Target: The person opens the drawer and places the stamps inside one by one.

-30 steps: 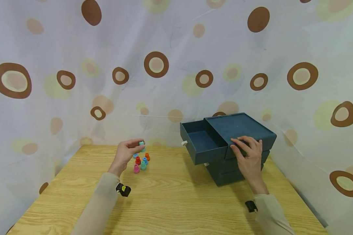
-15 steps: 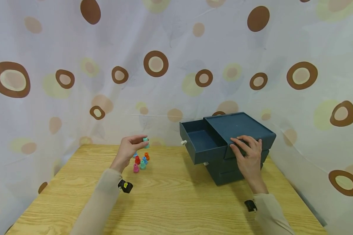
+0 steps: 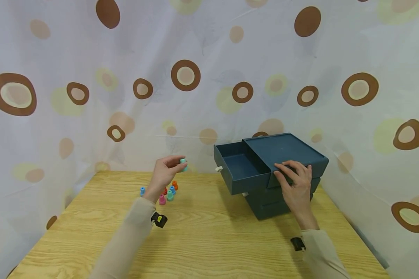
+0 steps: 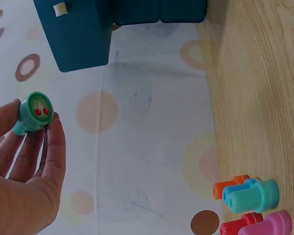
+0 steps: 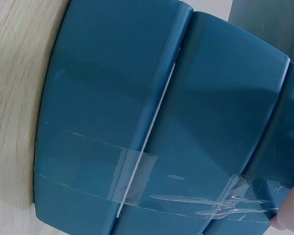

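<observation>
My left hand [image 3: 165, 171] pinches a teal toy stamp [image 3: 184, 164] between thumb and fingers, raised above the table. Its round green end, printed with two red cherries, shows in the left wrist view on the stamp [image 4: 34, 112]. My right hand [image 3: 296, 184] rests on the near top edge of a dark blue drawer cabinet [image 3: 283, 151]. The cabinet's top drawer [image 3: 250, 186] is pulled out to the left, and its bare floor shows. Only a fingertip [image 5: 291, 208] of the right hand appears in the right wrist view, against the cabinet side.
Several more stamps stand on the wooden table [image 3: 202, 232], among them a pink one [image 3: 162, 200], a teal one [image 3: 170, 196] and an orange one [image 3: 175, 185]. A blue stamp [image 3: 142, 191] stands left of the forearm. Clear tape [image 5: 171, 186] runs across the cabinet side. A patterned curtain [image 3: 209, 104] hangs behind.
My left hand has moved right and slightly up with the teal stamp, away from the group and closer to the pulled-out drawer. The right hand has stayed on the cabinet.
</observation>
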Tool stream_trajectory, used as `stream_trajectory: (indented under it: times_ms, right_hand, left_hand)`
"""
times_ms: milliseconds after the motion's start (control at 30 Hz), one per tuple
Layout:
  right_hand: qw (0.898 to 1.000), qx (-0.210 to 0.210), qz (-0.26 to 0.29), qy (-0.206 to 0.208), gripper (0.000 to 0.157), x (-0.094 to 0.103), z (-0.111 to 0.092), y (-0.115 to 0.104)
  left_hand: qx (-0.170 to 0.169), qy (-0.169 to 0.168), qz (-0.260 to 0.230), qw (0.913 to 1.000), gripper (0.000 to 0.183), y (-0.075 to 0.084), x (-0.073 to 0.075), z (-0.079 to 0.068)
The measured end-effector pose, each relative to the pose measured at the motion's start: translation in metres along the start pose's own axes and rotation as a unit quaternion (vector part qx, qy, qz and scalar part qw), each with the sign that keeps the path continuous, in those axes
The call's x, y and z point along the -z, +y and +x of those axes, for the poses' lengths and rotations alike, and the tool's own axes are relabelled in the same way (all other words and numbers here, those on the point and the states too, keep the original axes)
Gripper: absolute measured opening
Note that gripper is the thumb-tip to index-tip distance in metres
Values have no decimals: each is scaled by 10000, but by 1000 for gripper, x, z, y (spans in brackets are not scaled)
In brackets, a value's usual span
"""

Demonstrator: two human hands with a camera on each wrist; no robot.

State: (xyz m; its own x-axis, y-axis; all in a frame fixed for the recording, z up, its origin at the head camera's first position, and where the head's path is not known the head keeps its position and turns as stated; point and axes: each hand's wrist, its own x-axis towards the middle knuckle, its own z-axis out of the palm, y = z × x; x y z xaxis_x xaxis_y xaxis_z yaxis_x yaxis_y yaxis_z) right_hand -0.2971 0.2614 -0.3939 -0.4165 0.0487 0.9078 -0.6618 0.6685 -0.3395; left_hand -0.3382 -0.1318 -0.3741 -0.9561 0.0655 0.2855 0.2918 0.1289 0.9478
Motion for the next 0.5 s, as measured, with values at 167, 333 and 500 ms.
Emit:
stream_trajectory:
  times_ms: [167, 333, 500]
  right_hand:
    - [10000, 50, 14, 42, 22, 1, 1, 0]
    - [10000, 24, 36, 11, 21, 0, 1, 0]
    - [10000, -15, -5, -26, 22, 0, 1, 0]
  left_hand:
    - [-125, -93, -69, 9999, 33, 7, -13, 0]
    - [-366, -231, -87, 9990, 34, 11, -26, 1]
    - [-700, -554, -330, 9955, 35, 14, -43, 1]
